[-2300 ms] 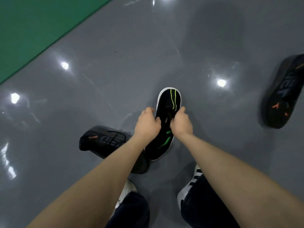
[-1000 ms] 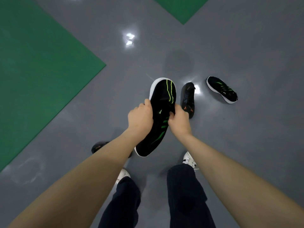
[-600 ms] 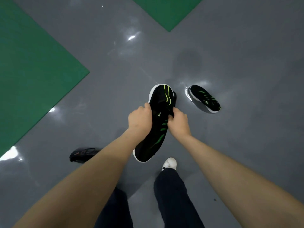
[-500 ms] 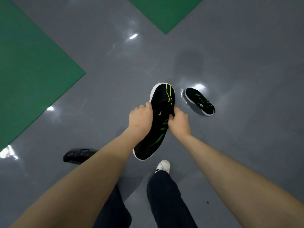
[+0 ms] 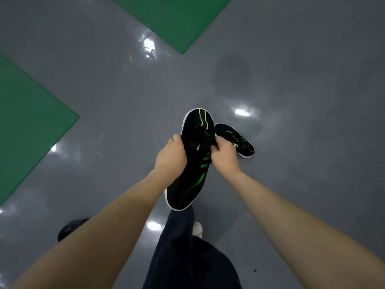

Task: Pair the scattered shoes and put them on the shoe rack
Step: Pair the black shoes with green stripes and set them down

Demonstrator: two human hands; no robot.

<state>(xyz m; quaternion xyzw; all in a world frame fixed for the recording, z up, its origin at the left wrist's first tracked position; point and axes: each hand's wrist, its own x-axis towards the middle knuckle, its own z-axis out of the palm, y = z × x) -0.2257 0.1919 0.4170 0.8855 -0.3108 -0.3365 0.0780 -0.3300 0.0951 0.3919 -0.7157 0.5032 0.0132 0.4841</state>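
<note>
Black knit with green stripes and a white sole: the shoe (image 5: 193,163) hangs in the air over the grey floor (image 5: 291,80), gripped at its collar from both sides. The left hand (image 5: 171,157) wraps its fingers around the near-left edge, and the right hand (image 5: 224,157) pinches the opposite edge, fingers closed on the fabric by the opening. Its mate (image 5: 235,139), same colours, lies on the floor just beyond the right hand, partly hidden behind the held shoe. Another dark shoe (image 5: 69,229) lies on the floor at lower left, half covered by the left forearm.

The step in hand looks like pairing: one shoe of the green-striped set is collected, the second is not yet picked up. The next move likely calls for freeing one hand, keeping the shoe secure in the other, and stooping to take the mate by its collar. No rack is in view, so carrying comes later.
</note>
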